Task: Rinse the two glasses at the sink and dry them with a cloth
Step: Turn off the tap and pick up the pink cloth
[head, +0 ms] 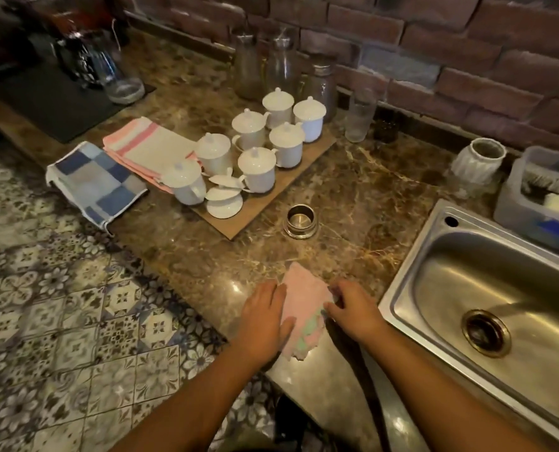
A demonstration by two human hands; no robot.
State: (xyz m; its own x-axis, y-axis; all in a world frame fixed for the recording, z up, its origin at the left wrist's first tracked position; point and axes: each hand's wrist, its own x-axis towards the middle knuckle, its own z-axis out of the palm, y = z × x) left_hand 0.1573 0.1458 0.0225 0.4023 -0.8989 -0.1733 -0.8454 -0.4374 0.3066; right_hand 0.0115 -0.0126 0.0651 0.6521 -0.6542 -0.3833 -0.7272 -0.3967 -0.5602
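the clear glass [359,117] i can pick out stands upright at the back of the worktop [363,203], close to the brick wall [467,60], with a darker, shorter glass [386,130] just beside it on the right; that second one is too dim to read well. neither is in the sink [487,288], which looks dry and bare. i judge both glasses light, rigid, breakable, and slick once wet, so i would wrap them around the lower body, not pinch the rim.

nearer to me lies the pink cloth [304,311], soft and limp, a bit rumpled, with a greenish patch near its lower edge. my left hand [265,324] lies flat on its left side, fingers out straight and together, pressing and not gripping. my right hand [353,311] rests on its right edge with fingers curled down; i cannot tell whether they pinch the fabric or only rest on it. the cloth will bunch and drag, so it is best gathered by a corner.

further out, a board [265,203] holds white lidded cups [258,168], with a striped towel [147,148] and a blue checked towel [95,181] to its left. a small metal cup [301,220] stands between board and sink.
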